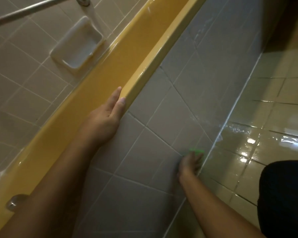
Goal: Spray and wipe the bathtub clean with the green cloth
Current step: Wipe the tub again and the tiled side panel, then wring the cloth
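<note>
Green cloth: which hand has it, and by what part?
The right hand presses the green cloth against the tiled tub side, fingers covering most of it; its upper edge shows.

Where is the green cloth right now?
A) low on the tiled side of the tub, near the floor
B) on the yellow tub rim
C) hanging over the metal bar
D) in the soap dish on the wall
A: the right hand presses the green cloth against the tiled side, just above the wet floor.
</note>
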Demonstrator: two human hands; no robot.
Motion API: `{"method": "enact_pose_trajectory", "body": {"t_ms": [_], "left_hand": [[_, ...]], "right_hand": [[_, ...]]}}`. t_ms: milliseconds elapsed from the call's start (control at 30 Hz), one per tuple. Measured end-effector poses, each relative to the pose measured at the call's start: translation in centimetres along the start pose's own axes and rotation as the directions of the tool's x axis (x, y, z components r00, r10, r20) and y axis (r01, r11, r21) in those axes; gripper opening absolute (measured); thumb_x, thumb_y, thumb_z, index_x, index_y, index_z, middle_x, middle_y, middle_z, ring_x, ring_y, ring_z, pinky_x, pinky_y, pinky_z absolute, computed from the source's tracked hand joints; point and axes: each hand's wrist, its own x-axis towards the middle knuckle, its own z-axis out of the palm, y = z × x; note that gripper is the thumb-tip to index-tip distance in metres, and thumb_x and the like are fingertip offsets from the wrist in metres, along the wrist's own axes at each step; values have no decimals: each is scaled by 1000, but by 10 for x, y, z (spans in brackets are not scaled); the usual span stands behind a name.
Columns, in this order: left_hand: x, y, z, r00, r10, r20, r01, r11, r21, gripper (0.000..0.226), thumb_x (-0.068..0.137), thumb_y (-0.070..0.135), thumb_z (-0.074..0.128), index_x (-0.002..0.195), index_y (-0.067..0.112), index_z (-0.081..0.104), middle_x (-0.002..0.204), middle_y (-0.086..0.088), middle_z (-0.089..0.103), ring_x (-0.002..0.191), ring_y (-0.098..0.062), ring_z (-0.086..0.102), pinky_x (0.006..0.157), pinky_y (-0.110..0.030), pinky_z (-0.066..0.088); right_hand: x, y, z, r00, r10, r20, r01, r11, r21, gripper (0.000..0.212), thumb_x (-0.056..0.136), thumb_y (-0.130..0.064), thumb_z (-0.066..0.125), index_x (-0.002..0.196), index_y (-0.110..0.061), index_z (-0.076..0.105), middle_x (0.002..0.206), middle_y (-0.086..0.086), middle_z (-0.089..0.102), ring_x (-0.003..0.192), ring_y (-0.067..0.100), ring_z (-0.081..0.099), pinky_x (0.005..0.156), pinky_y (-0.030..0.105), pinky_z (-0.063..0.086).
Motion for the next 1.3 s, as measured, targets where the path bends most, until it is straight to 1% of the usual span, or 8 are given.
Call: {"method": "enact_pose_trajectory", "body": {"t_ms": [100,233,467,533,700,867,1000,1300], "left_hand": [[6,6,1,1000,22,15,-22,1000,18,56,103,69,25,157,60,16,167,0,35,152,-29,35,120,-43,28],[17,14,2,999,30,31,-30,1000,4,56,103,67,29,157,60,16,167,-1,34,153,-28,33,120,-41,27],[42,25,4,998,63,17,-60,987,-149,60,92,82,29,150,67,25,166,11,35,154,-17,32,126,-44,24],[48,30,5,997,74,24,-69,983,-169,62,88,84,27,148,69,22,166,11,34,154,-18,31,125,-46,25],[59,40,9,996,74,56,-67,991,-113,52,104,71,24,155,63,19,168,4,31,154,-25,29,120,-42,23],[65,46,11,994,74,77,-68,994,-83,52,105,68,20,156,63,15,169,5,29,154,-27,28,120,-45,23],[68,49,13,993,97,61,-92,992,-88,52,106,66,21,157,62,15,170,7,27,155,-24,27,118,-42,23],[77,51,13,990,131,43,-127,989,-76,50,106,66,25,155,64,17,169,12,27,154,-20,27,120,-39,21]], "right_hand": [[-53,-35,18,939,-344,1,343,937,-60,72,100,-56,16,166,-26,8,174,10,4,159,26,5,127,43,6],[-105,-86,44,592,-806,26,800,583,-142,65,111,-43,4,164,-11,22,173,14,6,159,36,0,127,55,6],[-136,-178,31,2,-972,235,998,-14,-67,63,109,-38,34,165,-15,18,172,21,1,160,34,-9,127,58,-3],[-120,-180,26,-62,-967,247,997,-74,-37,61,108,-36,38,164,-16,19,172,19,2,160,33,-10,127,60,0],[-70,-133,18,138,-976,171,989,126,-82,60,110,-38,33,165,-18,18,173,13,3,160,33,-5,127,61,6],[4,-66,5,560,-820,117,828,551,-104,61,107,-51,20,162,-30,6,173,8,2,160,20,-5,129,51,4],[46,-33,-10,777,-619,111,629,760,-163,72,99,-53,16,162,-21,5,173,10,4,160,27,-2,127,37,-2],[78,-15,-21,994,-109,-20,107,989,-99,59,113,-32,30,166,-19,8,172,15,11,158,33,14,126,43,11]]}}
